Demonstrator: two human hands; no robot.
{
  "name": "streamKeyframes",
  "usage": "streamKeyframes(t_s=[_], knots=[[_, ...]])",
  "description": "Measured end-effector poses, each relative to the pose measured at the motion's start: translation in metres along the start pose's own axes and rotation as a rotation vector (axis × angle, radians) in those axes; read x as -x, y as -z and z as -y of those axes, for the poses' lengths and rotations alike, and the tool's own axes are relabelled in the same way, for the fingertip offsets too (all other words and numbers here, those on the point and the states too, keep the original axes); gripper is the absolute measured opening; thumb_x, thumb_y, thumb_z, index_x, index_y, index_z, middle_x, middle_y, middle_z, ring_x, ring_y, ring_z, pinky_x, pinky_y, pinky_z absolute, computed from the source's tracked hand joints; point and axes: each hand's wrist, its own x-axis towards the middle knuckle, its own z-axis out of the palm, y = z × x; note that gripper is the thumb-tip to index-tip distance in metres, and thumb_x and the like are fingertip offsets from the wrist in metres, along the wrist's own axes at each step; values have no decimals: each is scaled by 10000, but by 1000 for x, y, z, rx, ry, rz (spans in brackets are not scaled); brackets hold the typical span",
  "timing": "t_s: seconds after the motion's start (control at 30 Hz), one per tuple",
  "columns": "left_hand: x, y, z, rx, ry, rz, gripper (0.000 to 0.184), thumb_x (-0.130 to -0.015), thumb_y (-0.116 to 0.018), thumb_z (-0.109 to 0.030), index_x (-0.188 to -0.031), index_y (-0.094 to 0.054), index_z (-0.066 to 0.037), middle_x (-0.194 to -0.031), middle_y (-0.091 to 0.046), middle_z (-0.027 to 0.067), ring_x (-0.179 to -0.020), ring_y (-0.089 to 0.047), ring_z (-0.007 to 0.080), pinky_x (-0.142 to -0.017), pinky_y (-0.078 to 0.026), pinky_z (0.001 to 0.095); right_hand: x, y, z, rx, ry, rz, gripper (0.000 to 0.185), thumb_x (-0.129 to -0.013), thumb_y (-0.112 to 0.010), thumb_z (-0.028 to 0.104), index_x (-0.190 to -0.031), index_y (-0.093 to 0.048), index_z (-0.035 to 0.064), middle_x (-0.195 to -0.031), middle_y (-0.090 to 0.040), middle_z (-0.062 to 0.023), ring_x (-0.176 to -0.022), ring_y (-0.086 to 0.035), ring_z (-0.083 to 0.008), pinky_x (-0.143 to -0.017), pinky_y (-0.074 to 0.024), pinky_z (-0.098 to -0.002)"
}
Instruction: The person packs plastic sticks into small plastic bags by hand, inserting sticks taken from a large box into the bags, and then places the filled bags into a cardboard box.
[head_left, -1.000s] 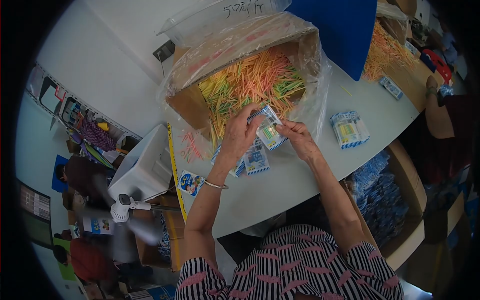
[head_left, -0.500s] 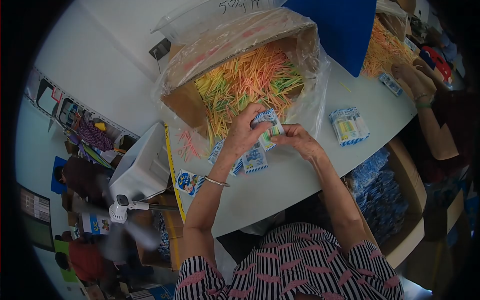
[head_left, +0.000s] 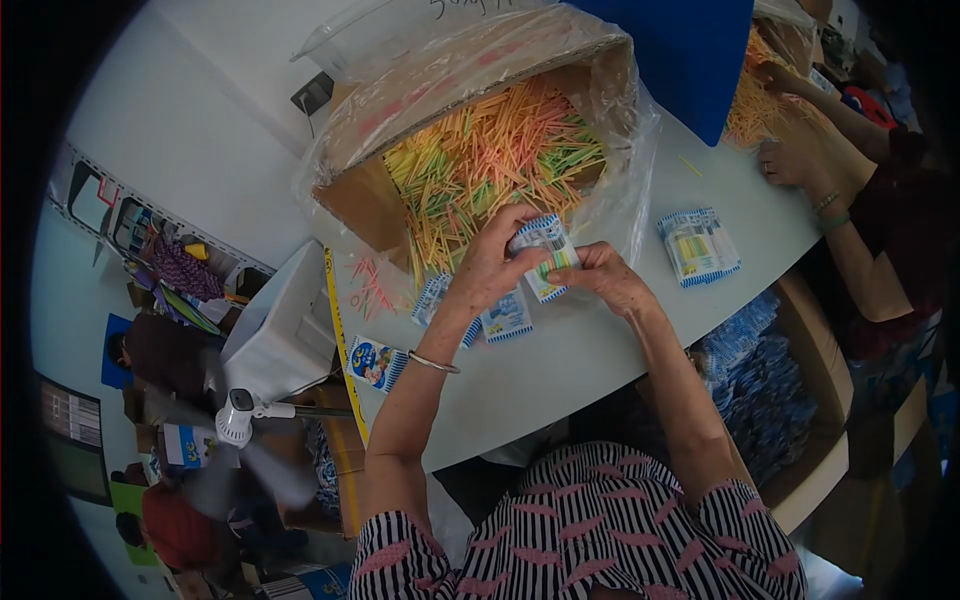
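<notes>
Printed packet [head_left: 546, 234] sits between the hands, before the carton [head_left: 352, 205], its long axis running away from the wearer, far end leaning left. Left hand [head_left: 488, 270] clamps the left side; right hand [head_left: 614, 284] pinches the lower right (neither is nearer; both touch). Thumbs cover part of the face; the packet's back is hidden, its seal indistinct.

top [head_left: 560, 530]: black-white stripes, pink patches [head_left: 385, 557] | bangle [head_left: 433, 363]: slim, silvery
</notes>
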Motion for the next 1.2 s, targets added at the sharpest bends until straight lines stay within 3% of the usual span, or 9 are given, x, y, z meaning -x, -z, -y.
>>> streamKeyframes(t_s=[0.47,0.63,0.77,0.9,0.97,1.07,1.1,1.13,1.2], knots=[[3,-2,1,277,66,66,394,-745,-673,-10,-1090,-483,-7,-1016,-584,82,-844,-560,133,-723,-466,245,36,37,17,188,176,-156,234,-806,-666,161,-984,-668,8,-792,-654,-4,-702,-543,-50,-680,-423,-205],[33,42,48,-694,-94,65,453,-682,-735,-216,-1048,-523,-53,-1000,-557,67,-921,-525,248,-838,-409,352,82,108,43,558,177,-421,237,-781,-661,155,-960,-667,0,-924,-625,-52,-801,-536,-119,-734,-418,-258],[51,35,54,-871,30,93,505,-656,-726,-287,-1062,-523,-65,-1020,-532,100,-1019,-459,313,-895,-348,391,85,129,26,1199,133,-713,366,-719,-684,174,-1042,-621,15,-1087,-531,-97,-991,-459,-246,-868,-358,-357],[54,31,66,-899,88,49,476,-665,-711,-272,-1059,-534,-75,-1023,-525,97,-1039,-437,310,-889,-333,389,81,104,29,1392,158,-862,452,-679,-718,173,-1088,-573,47,-1083,-525,-105,-1025,-439,-280,-891,-328,-396],[48,34,74,-870,9,-13,438,-668,-712,-245,-1037,-552,-73,-976,-539,102,-975,-483,315,-856,-369,385,72,76,34,1543,419,-968,492,-654,-745,183,-1088,-548,57,-1084,-523,-107,-1018,-454,-290,-853,-353,-413],[40,39,67,-722,92,-50,291,-714,-700,-161,-964,-590,-58,-863,-578,71,-806,-557,216,-745,-436,306,45,27,19,1184,638,-631,440,-667,-748,185,-1036,-555,40,-1065,-531,-115,-985,-478,-304,-802,-388,-411],[36,39,50,-455,221,-36,218,-744,-683,-125,-929,-601,-44,-826,-588,50,-758,-553,154,-695,-442,268,35,8,7,1002,719,-517,430,-682,-742,189,-1033,-552,29,-1061,-534,-117,-981,-482,-308,-770,-406,-404],[35,38,39,-186,347,-25,145,-774,-666,-90,-895,-612,-30,-788,-598,28,-709,-548,93,-645,-448,229,28,-10,3,878,615,-441,383,-701,-730,173,-1005,-559,16,-1005,-554,-121,-929,-505,-291,-732,-420,-385],[33,35,35,-35,290,-70,132,-793,-655,-88,-897,-610,-19,-792,-601,16,-732,-533,65,-649,-444,216,12,-34,-8,746,515,-355,337,-719,-718,157,-978,-566,4,-949,-575,-125,-877,-528,-274,-694,-434,-366]])
